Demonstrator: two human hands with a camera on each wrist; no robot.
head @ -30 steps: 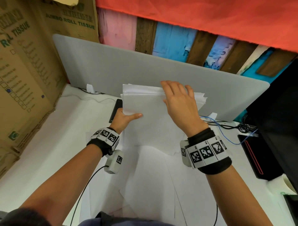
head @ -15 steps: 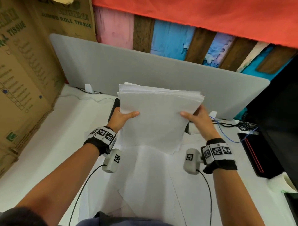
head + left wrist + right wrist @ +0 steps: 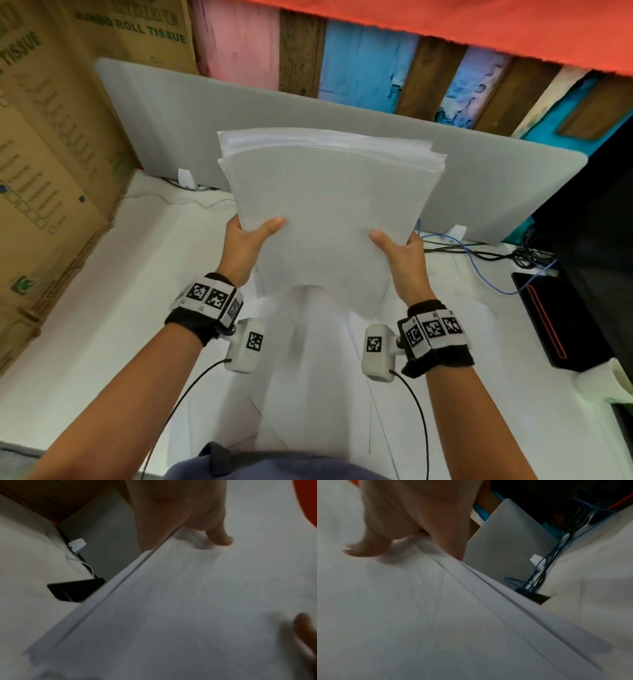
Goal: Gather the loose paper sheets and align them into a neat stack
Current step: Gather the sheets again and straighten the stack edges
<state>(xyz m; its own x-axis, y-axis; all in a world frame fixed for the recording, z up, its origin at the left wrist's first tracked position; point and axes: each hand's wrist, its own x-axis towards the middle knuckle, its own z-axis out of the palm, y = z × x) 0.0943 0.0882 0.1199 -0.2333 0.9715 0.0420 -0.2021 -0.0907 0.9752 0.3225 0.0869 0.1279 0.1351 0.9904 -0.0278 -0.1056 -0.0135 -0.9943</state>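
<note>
Both forearms bare. Each wrist carries a black wristband [image 3: 202,323] topped with a white strip of square black-and-white fiducial markers [image 3: 209,297]. A white camera module [image 3: 247,344], one marker on its face, hangs at each band's inner side, trailing a thin black cable [image 3: 178,401]. Dark blue-grey garment [image 3: 260,467] at 6 o'clock.

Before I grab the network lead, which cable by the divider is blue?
The thin cable on the right of the desk, looping from behind the paper stack toward the black device. The bundle beside it is black, and the one far left white.
</note>
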